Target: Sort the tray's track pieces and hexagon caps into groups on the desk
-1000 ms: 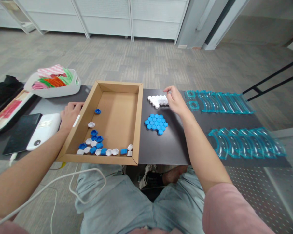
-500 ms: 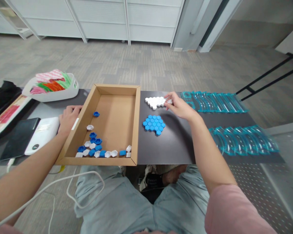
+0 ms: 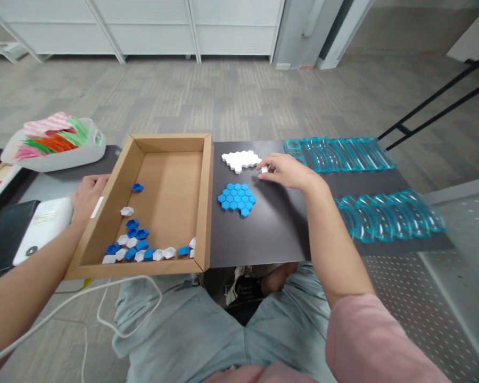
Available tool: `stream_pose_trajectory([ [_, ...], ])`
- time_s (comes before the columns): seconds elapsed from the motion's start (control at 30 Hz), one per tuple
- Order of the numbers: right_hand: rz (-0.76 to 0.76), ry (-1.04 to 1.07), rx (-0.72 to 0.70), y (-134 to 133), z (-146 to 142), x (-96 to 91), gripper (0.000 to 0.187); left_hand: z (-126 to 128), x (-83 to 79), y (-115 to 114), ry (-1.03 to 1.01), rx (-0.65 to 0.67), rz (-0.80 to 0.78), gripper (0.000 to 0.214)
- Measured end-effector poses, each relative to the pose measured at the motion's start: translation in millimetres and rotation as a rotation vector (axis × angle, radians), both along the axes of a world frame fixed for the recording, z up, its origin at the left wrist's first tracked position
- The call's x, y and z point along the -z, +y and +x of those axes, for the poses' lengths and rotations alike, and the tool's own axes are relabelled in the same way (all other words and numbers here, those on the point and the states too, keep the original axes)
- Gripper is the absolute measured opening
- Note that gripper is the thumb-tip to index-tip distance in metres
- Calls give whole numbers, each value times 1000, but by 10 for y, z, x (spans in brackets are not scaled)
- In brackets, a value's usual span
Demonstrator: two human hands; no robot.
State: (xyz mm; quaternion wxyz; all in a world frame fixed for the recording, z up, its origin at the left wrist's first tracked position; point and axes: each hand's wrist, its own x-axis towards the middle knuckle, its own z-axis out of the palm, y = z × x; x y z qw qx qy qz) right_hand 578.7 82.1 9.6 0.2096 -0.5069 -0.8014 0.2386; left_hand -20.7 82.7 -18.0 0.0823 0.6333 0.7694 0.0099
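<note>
My right hand (image 3: pixel 283 169) pinches a white hexagonal tile (image 3: pixel 264 169) between thumb and fingers, at the right end of a cluster of white hexagonal tiles (image 3: pixel 240 159). Closer to me on the dark table lies a cluster of blue hexagonal tiles (image 3: pixel 237 198), with one tile jutting out at its near edge. My left hand (image 3: pixel 88 196) rests against the outer left side of a cardboard box (image 3: pixel 206 213), fingers loosely bent and holding nothing; the fingertips are partly hidden. Inside the box, loose blue tiles (image 3: pixel 142 234) and white tiles (image 3: pixel 169 252) lie mostly along the near side.
Two rows of clear teal plastic pieces (image 3: pixel 343 154) (image 3: pixel 391 217) lie on the right of the table. At the left stand a white basket (image 3: pixel 74 158) of colourful strips and a white device (image 3: pixel 43 229). A white cable (image 3: pixel 143 278) loops in front of the box.
The view has shifted, so the table items appear further left. My right hand has drawn the white tile slightly toward me and tilted it; the tile now shows more clearly between the fingers.
</note>
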Motion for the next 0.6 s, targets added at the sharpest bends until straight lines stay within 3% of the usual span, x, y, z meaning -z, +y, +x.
stream_pose_trajectory([
  [0.2, -78, 44, 38, -46, -64, -13, 33, -41, 48, 22, -7, -22, 30, 61],
  [0.4, -87, -68, -33, -14, -217, 8, 22, 99, 19, -78, -14, 11, 131, 60],
  [0.53, -69, -44, -19, 8, -225, 53, 45, 194, -32, -134, -15, 13, 118, 64],
  [0.6, -79, -32, -8, 2, -196, 51, 45, 238, -63, -152, -19, 12, 110, 65],
])
